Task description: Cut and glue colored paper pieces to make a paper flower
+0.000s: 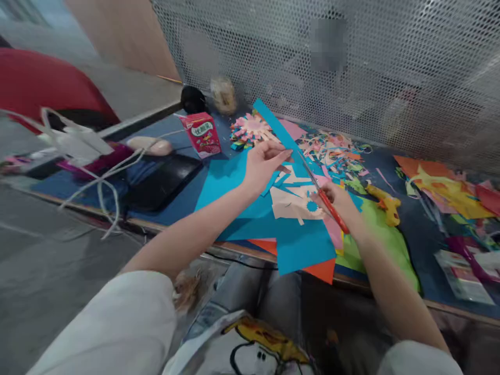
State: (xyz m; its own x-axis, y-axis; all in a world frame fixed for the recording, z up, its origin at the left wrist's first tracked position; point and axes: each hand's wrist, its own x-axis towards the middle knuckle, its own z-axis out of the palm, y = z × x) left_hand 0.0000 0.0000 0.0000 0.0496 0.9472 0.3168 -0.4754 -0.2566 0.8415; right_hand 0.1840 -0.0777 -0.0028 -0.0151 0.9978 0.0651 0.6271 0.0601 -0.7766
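Observation:
Between its fingertips, my left hand (263, 164) pinches a long blue paper strip (276, 125) that slants up and away. My right hand (339, 203) is wrapped around red-handled scissors (330, 208), whose blades point toward the strip near my left fingers. Whether the blades are apart I cannot tell. Under both hands lie blue paper sheets (304, 247) and a pale pink sheet (287, 203) with a toothed blue shape showing on it. A pale pink paper flower (252, 126) sits beyond my left hand.
Paper scraps (332, 151) are heaped by the perforated metal panel (273, 52). A yellow glue gun (385, 203) lies right, near a green sheet (385, 234). Left are a pink drink carton (203, 136), a black tablet-like object (164, 182) and a white cord (99, 192).

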